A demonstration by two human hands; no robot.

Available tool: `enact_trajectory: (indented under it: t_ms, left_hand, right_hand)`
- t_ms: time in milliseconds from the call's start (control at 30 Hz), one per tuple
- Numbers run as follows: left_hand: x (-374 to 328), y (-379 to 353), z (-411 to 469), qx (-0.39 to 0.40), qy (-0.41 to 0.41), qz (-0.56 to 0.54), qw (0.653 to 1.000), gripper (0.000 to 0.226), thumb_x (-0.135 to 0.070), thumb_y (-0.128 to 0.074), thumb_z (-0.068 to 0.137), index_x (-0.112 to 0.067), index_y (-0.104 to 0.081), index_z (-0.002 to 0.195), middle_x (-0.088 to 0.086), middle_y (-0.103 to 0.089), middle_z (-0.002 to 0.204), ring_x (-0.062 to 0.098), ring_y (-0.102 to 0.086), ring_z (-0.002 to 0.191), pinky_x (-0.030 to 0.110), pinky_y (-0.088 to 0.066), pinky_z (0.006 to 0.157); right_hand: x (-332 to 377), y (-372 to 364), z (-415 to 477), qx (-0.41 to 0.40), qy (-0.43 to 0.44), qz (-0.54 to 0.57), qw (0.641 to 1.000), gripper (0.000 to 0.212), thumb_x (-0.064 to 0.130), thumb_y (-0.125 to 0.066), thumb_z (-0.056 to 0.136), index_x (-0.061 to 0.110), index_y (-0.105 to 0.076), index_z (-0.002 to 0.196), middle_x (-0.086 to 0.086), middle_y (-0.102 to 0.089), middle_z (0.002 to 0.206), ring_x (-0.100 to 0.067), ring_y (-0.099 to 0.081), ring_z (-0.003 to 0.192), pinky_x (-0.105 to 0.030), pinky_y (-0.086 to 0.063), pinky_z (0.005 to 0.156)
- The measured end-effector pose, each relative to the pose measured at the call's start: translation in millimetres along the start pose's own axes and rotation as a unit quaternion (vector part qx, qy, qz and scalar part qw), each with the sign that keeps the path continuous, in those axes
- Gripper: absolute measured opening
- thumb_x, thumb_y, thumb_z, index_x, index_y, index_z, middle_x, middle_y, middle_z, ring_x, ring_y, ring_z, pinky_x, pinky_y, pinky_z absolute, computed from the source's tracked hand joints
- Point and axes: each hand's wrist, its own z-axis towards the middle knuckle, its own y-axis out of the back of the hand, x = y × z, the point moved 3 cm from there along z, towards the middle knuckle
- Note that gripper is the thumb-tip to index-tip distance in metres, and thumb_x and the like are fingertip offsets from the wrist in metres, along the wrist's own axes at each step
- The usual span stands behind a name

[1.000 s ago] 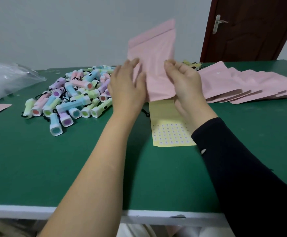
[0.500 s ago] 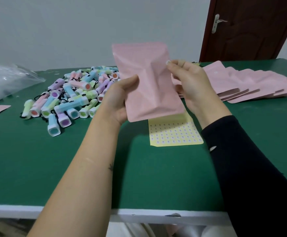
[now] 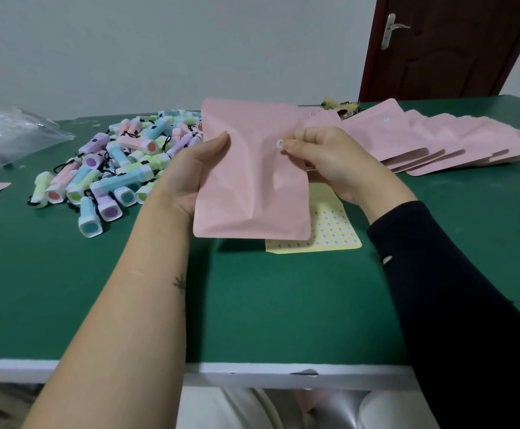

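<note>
Pink pouch point(image 3: 252, 181) held upright above a green table point(image 3: 67, 289).
Left hand point(image 3: 187, 178) grips its left edge; right hand point(image 3: 336, 162) pinches a round sticker point(image 3: 279, 144) against its front, over a yellow sticker sheet point(image 3: 330, 233).

Plain room, green table point(image 3: 283, 305)
Pale wall point(image 3: 159, 41) behind; dark brown door point(image 3: 453, 57) with metal handle point(image 3: 391, 29) at far right; table edge white.

Pink pouch point(image 3: 252, 181) matt, smooth, creased; torches point(image 3: 113, 168) glossy plastic; table point(image 3: 252, 305) matt green.
</note>
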Motion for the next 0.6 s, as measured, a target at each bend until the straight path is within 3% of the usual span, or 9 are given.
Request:
enact_trajectory:
  t_ms: [100, 167, 200, 233, 333, 467, 600]
  left_hand:
    - [2.6, -2.7, 0.6, 0.012, 0.005, 0.005, 1.000, 0.028, -0.017, -0.052, 0.098, -0.011, -0.079, 0.094, 0.007, -0.076, 0.100, 0.024, -0.073, 0.093, 0.038, -0.060, 0.078]
    - [2.5, -3.9, 0.6, 0.020, 0.002, 0.008, 1.000, 0.033, -0.016, -0.051, 0.099, -0.013, -0.081, 0.085, 0.006, -0.076, 0.097, 0.023, -0.073, 0.091, 0.037, -0.060, 0.077]
    - [2.3, -4.1, 0.8, 0.022, -0.004, 0.008, 1.000, 0.034, -0.016, -0.051, 0.099, -0.014, -0.081, 0.084, 0.006, -0.076, 0.097, 0.023, -0.073, 0.091, 0.036, -0.060, 0.076]
    - [2.2, -4.6, 0.6, 0.024, -0.009, 0.007, 1.000, 0.033, -0.015, -0.051, 0.098, -0.014, -0.081, 0.084, 0.006, -0.076, 0.097, 0.023, -0.073, 0.091, 0.036, -0.060, 0.076]
    - [3.0, -5.4, 0.8, 0.022, -0.014, -0.003, 1.000, 0.029, -0.014, -0.053, 0.097, -0.013, -0.081, 0.087, 0.008, -0.076, 0.101, 0.025, -0.073, 0.093, 0.038, -0.059, 0.076]
    - [4.0, -7.2, 0.1, 0.011, 0.003, -0.003, 1.000, 0.026, -0.021, -0.057, 0.097, -0.011, -0.080, 0.091, 0.009, -0.075, 0.105, 0.026, -0.072, 0.097, 0.038, -0.060, 0.078]
    - [3.3, -10.8, -1.5, 0.026, -0.002, -0.005, 1.000, 0.026, -0.023, -0.057, 0.097, -0.012, -0.080, 0.091, 0.009, -0.075, 0.105, 0.026, -0.072, 0.099, 0.039, -0.059, 0.080]
  right_hand:
    - [5.9, -1.7, -0.9, -0.046, 0.034, -0.045, 0.997, 0.016, 0.017, -0.059, 0.096, 0.020, -0.064, 0.081, 0.007, -0.058, 0.076, -0.008, -0.050, 0.070, -0.021, -0.042, 0.071]
    - [6.2, -1.8, -0.4, -0.063, 0.052, -0.099, 0.992, 0.015, 0.016, -0.057, 0.097, 0.020, -0.063, 0.083, -0.001, -0.060, 0.111, -0.014, -0.052, 0.110, -0.021, -0.033, 0.090]
    - [7.0, -1.2, -1.0, -0.073, 0.059, -0.135, 0.986, 0.012, 0.017, -0.057, 0.097, 0.018, -0.063, 0.087, -0.004, -0.050, 0.133, -0.014, -0.038, 0.134, -0.013, -0.024, 0.091]
    - [7.9, -0.9, -1.9, -0.082, 0.066, -0.168, 0.980, 0.009, 0.017, -0.056, 0.097, 0.018, -0.064, 0.091, -0.006, -0.039, 0.147, -0.012, -0.020, 0.146, -0.007, -0.019, 0.086]
    - [7.7, 0.0, -1.7, -0.089, 0.070, -0.211, 0.971, 0.009, 0.017, -0.055, 0.097, 0.019, -0.063, 0.093, -0.007, -0.028, 0.157, -0.011, -0.002, 0.150, -0.006, -0.015, 0.083]
    - [8.2, -0.5, -1.8, -0.094, 0.060, -0.238, 0.965, 0.008, 0.019, -0.056, 0.097, 0.019, -0.063, 0.095, -0.008, -0.013, 0.162, -0.015, -0.004, 0.150, -0.020, -0.015, 0.106]
    - [9.8, -2.6, -4.7, -0.105, 0.068, -0.254, 0.959, 0.006, 0.020, -0.057, 0.096, 0.019, -0.063, 0.096, -0.008, -0.011, 0.163, -0.015, -0.006, 0.150, -0.021, -0.015, 0.106]
